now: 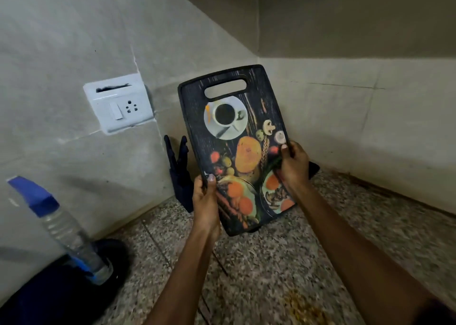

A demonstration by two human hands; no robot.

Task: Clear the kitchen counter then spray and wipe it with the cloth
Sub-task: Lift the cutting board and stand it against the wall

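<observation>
- two grey tiled walls [345, 107] meet in a corner behind the table, with thin grout lines and a few dark specks.
- a white switch-and-socket plate [119, 106] sits on the left wall, with a dark gap along its top.
- the table [283, 263] is speckled granite, brown and grey.
- the light is dim, with soft shadows low on the left wall.

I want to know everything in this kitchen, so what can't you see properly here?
All in the head view:
- Black pronged holder: mostly behind the dark printed plastic cutting board that the left hand and right hand hold.
- Clear plastic spray bottle with blue nozzle: blurred; its base sinks into a dark blue cloth cut by the frame edge.
- Yellowish patch on the speckled granite counter: too blurred to identify.
</observation>
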